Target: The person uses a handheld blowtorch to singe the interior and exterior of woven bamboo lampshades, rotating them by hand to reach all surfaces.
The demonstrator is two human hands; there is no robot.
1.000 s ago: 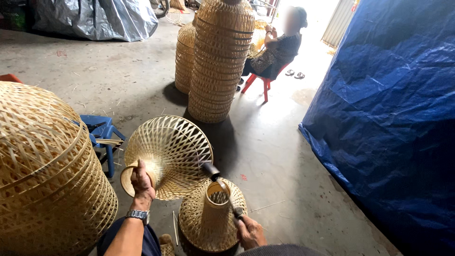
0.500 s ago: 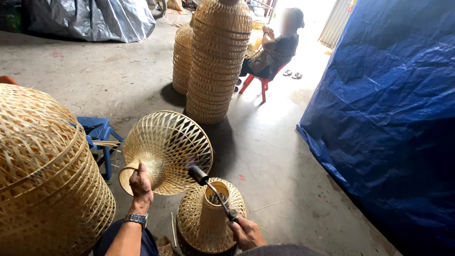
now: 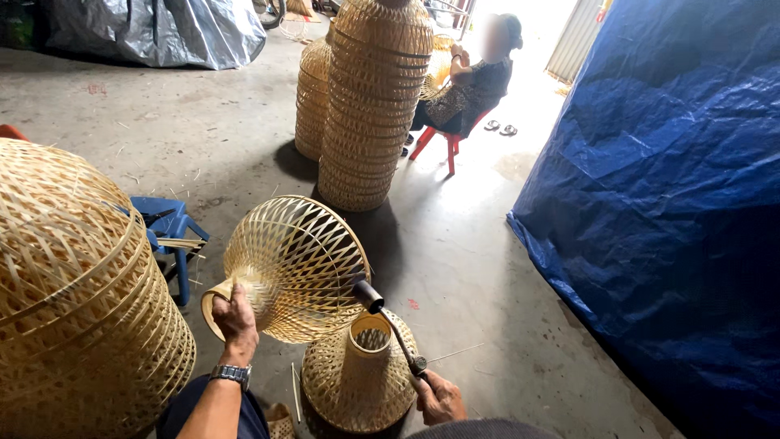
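My left hand (image 3: 236,315) grips the narrow neck of a funnel-shaped woven bamboo basket (image 3: 296,264), held on its side with the wide mouth facing away. My right hand (image 3: 439,396) holds a slim metal torch-like tool (image 3: 390,325) whose dark nozzle points at the basket's rim. Below the tool, a second woven bamboo basket (image 3: 357,382) stands on the floor with its narrow neck up.
A large stack of woven baskets (image 3: 73,301) sits at my left, in front of a blue plastic stool (image 3: 166,232). Tall basket stacks (image 3: 370,106) stand ahead. A seated person (image 3: 471,85) works on a red stool. A blue tarpaulin (image 3: 674,203) fills the right.
The tool's nozzle has swung left and up along the basket's rim. My left hand has turned the basket slightly. The view has shifted a little.
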